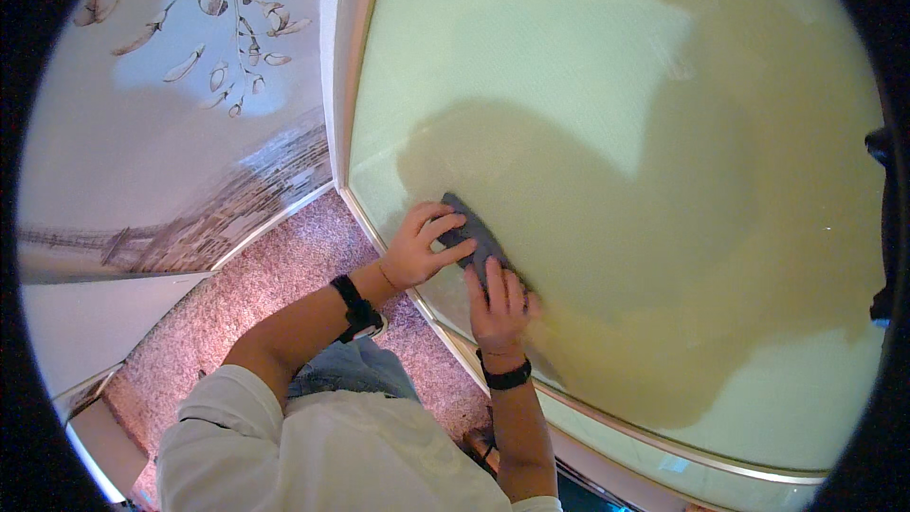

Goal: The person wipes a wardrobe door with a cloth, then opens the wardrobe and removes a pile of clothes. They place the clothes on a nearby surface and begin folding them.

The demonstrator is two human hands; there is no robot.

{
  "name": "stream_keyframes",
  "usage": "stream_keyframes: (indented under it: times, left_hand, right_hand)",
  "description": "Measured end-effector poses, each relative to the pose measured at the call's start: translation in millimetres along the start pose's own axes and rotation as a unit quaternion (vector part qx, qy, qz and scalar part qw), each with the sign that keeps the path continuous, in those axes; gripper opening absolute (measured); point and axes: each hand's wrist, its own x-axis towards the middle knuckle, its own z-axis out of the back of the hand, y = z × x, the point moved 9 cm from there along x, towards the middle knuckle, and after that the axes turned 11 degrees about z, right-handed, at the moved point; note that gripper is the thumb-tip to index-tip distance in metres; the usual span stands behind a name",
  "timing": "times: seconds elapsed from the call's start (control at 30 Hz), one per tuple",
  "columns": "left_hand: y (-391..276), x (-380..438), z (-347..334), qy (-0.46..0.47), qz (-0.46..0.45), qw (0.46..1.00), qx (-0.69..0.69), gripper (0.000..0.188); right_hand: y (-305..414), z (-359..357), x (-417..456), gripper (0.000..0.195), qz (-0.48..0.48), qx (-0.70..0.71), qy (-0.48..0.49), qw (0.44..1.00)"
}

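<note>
A dark grey folded cloth (487,238) lies on the pale green tabletop (554,50), close to its near left edge. My left hand (426,245) presses on the cloth's far left part, its fingers spread over it. My right hand (501,306) rests at the cloth's nearer end with the fingers on it, slightly blurred. Both palms face down, and part of the cloth is hidden beneath the fingers. A black watch (359,313) is on my left wrist, and a black band (506,372) circles my right wrist.
Gold-coloured trim (640,434) runs along the tabletop's near edge. To the left stands a wall (178,156) with a painted plant pattern. Speckled pinkish carpet (284,256) covers the floor. Dark objects (881,299) sit at the far right rim. Broad shadows fall across the tabletop.
</note>
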Motion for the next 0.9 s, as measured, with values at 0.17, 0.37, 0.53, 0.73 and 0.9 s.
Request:
stream_keyframes:
  times: [0.17,0.37,0.53,0.73,0.9]
  left_hand:
    - [13.1,-1.9,0.1,0.014,0.053,0.998,-0.015,0.036]
    - [21.0,91.1,58.9,-0.089,0.038,0.995,-0.033,0.039]
    - [63.7,110.0,80.1,-0.076,0.030,0.997,0.012,0.040]
    - [152.4,-8.5,31.6,-0.068,0.241,0.968,-0.034,0.049]
    - [153.9,-5.1,36.6,-0.072,0.288,0.953,-0.053,0.048]
  right_hand:
    - [10.5,-26.6,-1.7,0.017,0.000,0.013,0.004,1.000]
    - [-27.9,28.1,102.8,0.015,-0.004,-0.054,-0.086,0.995]
    - [-15.2,1.7,147.8,0.015,0.000,-0.055,-0.078,0.995]
    - [52.4,-102.3,124.7,0.018,0.105,0.039,0.058,0.992]
    - [50.8,-107.5,130.6,0.018,0.101,0.067,0.093,0.988]
